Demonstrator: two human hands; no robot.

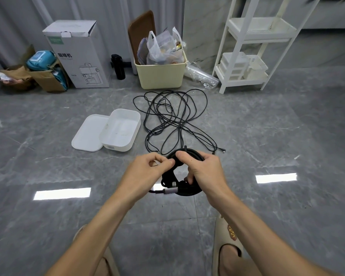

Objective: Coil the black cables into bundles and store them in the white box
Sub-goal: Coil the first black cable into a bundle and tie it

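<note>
Lid (87,134) lies flat on the floor (48,160), far left of the hands, touching the box (126,144). Box stands open beside it, nothing visible inside.

Left hand (147,168): fingers curled, pinching what appears to be a strap or a cable end at the coil's (187,191) far-left edge; the pinched item is too small to identify.

Coil is held above the floor between both hands, wound into a compact ring, one metallic plug (164,191) protruding at its near-left side.

Right hand (202,170): closed round the coil's right side, thumb over the top, fingers passing through the centre.

Loose cable (173,120) lies tangled on the floor beyond the hands, right of the box; not yet coiled.

Assessment: step in hand appears to be securing the finished bundle. Recommend the right hand keep the turns clamped together so none springs loose while the left wraps and fastens tightly across all turns. Tuck the plug inward before boxing. Bundle looks likely to fit the box.
</note>
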